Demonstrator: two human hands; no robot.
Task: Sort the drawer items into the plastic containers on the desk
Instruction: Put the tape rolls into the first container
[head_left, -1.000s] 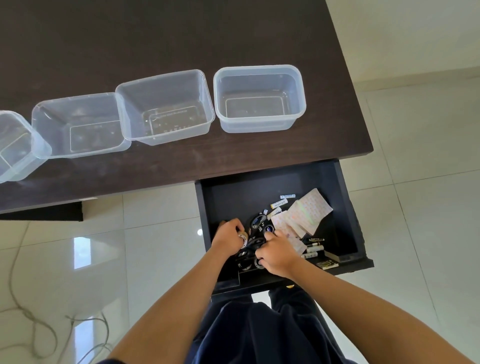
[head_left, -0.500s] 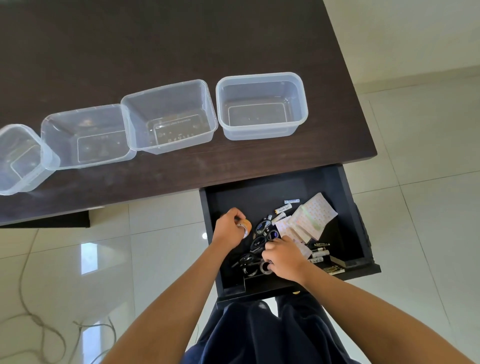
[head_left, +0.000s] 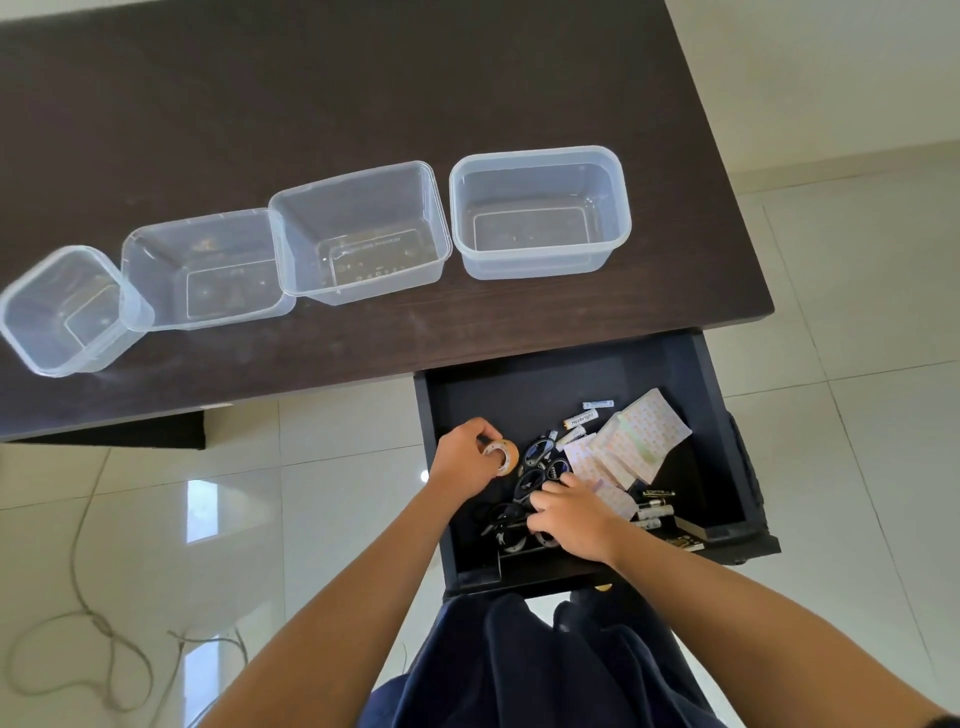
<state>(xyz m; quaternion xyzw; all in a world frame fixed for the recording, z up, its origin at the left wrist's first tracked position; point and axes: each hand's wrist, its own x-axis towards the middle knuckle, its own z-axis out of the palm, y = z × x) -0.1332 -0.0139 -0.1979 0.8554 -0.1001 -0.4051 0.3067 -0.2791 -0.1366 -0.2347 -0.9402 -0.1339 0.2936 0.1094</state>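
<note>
The open black drawer under the desk holds scissors, batteries, pink paper sheets and other small items. My left hand is shut on a small roll of clear tape, held just above the drawer's left part. Lower down, my right hand rests with curled fingers on the black scissor handles; whether it grips them is hidden. Several clear plastic containers stand in a row on the dark desk: the rightmost, then one, then another, and a small square tub.
The desk's near edge runs just above the drawer. A white tiled floor lies around, with a thin cable looping at the lower left. My dark trousers are below the drawer front.
My left hand has lifted the tape roll up out of the pile and away to the left. The right hand has stayed on the scissors. The view has shifted down a little.
</note>
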